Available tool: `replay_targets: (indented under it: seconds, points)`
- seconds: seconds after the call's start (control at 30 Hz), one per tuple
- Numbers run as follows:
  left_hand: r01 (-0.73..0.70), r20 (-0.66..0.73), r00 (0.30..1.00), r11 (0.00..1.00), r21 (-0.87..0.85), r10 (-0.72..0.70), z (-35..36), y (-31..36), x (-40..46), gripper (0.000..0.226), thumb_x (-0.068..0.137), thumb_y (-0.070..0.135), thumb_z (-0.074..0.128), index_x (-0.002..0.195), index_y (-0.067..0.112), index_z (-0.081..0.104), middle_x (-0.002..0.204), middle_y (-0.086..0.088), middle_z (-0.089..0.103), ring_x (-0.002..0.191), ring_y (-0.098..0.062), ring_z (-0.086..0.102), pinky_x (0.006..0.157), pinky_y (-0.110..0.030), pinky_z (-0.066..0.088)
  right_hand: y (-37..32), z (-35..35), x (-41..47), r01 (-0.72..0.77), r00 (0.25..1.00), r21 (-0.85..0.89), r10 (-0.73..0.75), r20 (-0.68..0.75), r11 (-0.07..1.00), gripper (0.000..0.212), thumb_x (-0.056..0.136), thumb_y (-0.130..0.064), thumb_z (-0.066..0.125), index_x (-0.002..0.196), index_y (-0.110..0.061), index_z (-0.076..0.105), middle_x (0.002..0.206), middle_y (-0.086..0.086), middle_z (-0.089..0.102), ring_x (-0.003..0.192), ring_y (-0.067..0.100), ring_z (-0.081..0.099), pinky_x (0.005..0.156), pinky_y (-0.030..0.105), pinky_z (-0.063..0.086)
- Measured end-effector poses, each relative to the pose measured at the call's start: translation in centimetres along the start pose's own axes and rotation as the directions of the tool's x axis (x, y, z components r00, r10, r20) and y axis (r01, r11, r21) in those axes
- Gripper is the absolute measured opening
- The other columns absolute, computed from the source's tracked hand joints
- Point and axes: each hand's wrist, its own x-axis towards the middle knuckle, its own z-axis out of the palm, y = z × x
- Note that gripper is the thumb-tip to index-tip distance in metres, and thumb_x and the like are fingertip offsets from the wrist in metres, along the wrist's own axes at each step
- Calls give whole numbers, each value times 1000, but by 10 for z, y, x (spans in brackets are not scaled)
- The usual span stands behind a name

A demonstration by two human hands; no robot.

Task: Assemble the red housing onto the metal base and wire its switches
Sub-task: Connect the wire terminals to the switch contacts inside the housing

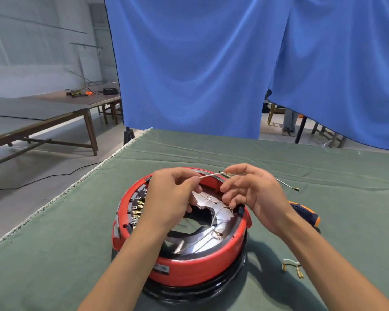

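Both forearms reach fwd, bare, converging toward center. Left hand (171, 191) raised, palm down, thumb + index fingertips pinched together, other fingers curled under. Right hand (254, 191) just beside it, same height, thumb + index pinched at top, remaining fingers loosely bent, pointing down-left

Blue curtain (211, 63), wooden tables (54, 113)

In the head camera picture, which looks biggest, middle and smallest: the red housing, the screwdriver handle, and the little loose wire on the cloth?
1. Red housing, by far the largest.
2. Screwdriver handle, though the right hand hides part of it.
3. Little loose wire, smallest, but close to the handle's visible part.
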Motion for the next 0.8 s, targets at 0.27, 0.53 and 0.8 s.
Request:
replay_targets:
  seconds: [0.27, 0.53, 0.8]
  points:
    - [35, 11, 999, 999, 16, -35, -1, -2, 1, 27, 89, 2, 60, 69, 19, 68, 52, 4, 63, 42, -10, 53, 38, -23, 43, 3, -1, -2, 41, 999, -69, -40, 15, 997, 13, 87, 7, 55, 96, -2, 57, 85, 15, 74, 66, 25, 72, 53, 25, 56]
    - [4, -37, 999, 979, 203, 4, -1, -5, -1, 17, 87, 9, 64, 77, 23, 69, 64, 10, 66, 61, -5, 61, 58, -25, 48, 3, 6, -3, 56, 998, -136, -61, -32, 989, 5, 88, -5, 60, 85, -2, 63, 71, 14, 72, 56, 22, 69, 47, 23, 53]
    - [-263, 161, 963, 890, 373, 217, 6, 4, -9, 17, 81, 13, 71, 95, 21, 76, 89, 10, 73, 87, -2, 65, 83, -31, 52, 8, 18, -7, 148, 985, -340, -168, -32, 929, 17, 89, -7, 61, 73, -6, 66, 57, 10, 67, 44, 21, 63, 40, 23, 45]
